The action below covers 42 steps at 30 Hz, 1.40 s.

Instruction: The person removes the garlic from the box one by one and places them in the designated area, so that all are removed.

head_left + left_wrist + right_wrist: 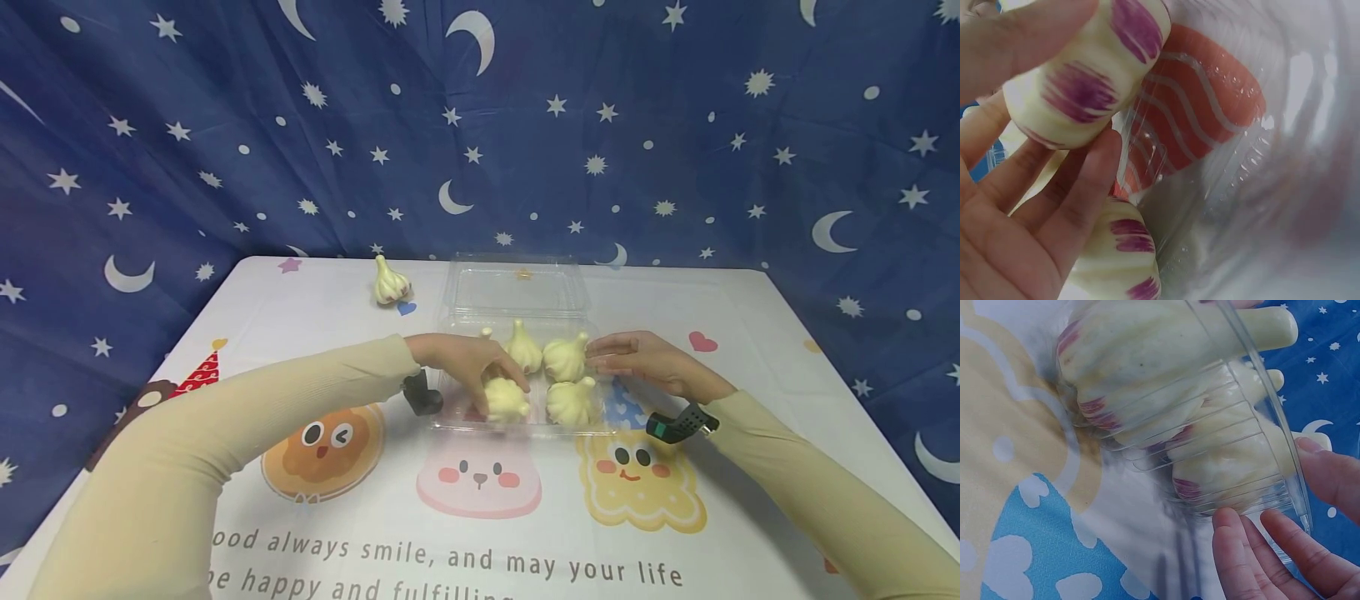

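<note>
A clear plastic box (465, 427) lies open on the table, with several pale garlic bulbs in it. My left hand (468, 358) reaches in at the front left corner and grips a garlic bulb (506, 402), thumb on one side and fingers on the other. Purple streaks mark the bulb's base in the left wrist view, and a second bulb (1122, 250) sits below it. At the box's right side, my right hand (1291, 550) holds the rim, with the thumb at the top edge and fingertips against the outer wall. A bulb (564, 358) stands just inside there.
The box's clear lid (517, 287) is folded back toward the rear of the table. Another garlic bulb (392, 283) stands alone at the back left. A printed white cloth (360, 508) covers the table, and a blue starry curtain (525, 108) hangs behind it.
</note>
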Motion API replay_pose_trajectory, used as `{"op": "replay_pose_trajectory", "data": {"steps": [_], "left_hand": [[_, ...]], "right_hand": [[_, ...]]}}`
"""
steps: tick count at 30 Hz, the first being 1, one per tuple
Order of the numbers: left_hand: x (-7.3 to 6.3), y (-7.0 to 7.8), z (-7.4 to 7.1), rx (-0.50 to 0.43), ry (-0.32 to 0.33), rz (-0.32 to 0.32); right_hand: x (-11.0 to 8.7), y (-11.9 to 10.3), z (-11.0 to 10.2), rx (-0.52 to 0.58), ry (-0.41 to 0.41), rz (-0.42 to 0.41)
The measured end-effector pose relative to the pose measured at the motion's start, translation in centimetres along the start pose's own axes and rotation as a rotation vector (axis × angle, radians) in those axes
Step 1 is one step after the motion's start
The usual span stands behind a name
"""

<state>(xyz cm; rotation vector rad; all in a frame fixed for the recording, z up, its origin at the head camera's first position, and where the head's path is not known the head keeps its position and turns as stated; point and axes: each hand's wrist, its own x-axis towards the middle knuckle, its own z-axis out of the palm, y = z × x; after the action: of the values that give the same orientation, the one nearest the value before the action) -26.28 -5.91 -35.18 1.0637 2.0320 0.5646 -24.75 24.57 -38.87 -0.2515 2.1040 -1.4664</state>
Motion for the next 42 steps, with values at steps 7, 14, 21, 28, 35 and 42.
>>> {"op": "replay_pose_trajectory", "data": {"steps": [7, 14, 21, 28, 35, 42], "left_hand": [[0.1, 0.1, 0.0, -0.006, 0.023, -0.011], [-0.4, 0.5, -0.6, -0.028, 0.055, -0.007], [-1.9, 0.6, -1.9, -0.095, 0.168, 0.068], [-4.4, 0.6, -3.6, -0.183, 0.341, 0.118], [-7.6, 0.2, -4.9, -0.285, 0.557, 0.132], [-10.4, -1.1, -5.4, -0.397, 0.793, 0.06]], "right_hand": [[0.0, 0.0, 0.0, 0.003, 0.002, 0.003], [-0.1, -0.1, 0.0, -0.009, 0.001, 0.013], [-0.2, -0.1, 0.0, -0.026, -0.014, -0.002], [-0.1, 0.0, 0.0, -0.024, -0.012, -0.007], [0.0, 0.1, -0.1, -0.012, -0.005, -0.004], [0.0, 0.1, -0.1, -0.017, -0.007, -0.003]]}}
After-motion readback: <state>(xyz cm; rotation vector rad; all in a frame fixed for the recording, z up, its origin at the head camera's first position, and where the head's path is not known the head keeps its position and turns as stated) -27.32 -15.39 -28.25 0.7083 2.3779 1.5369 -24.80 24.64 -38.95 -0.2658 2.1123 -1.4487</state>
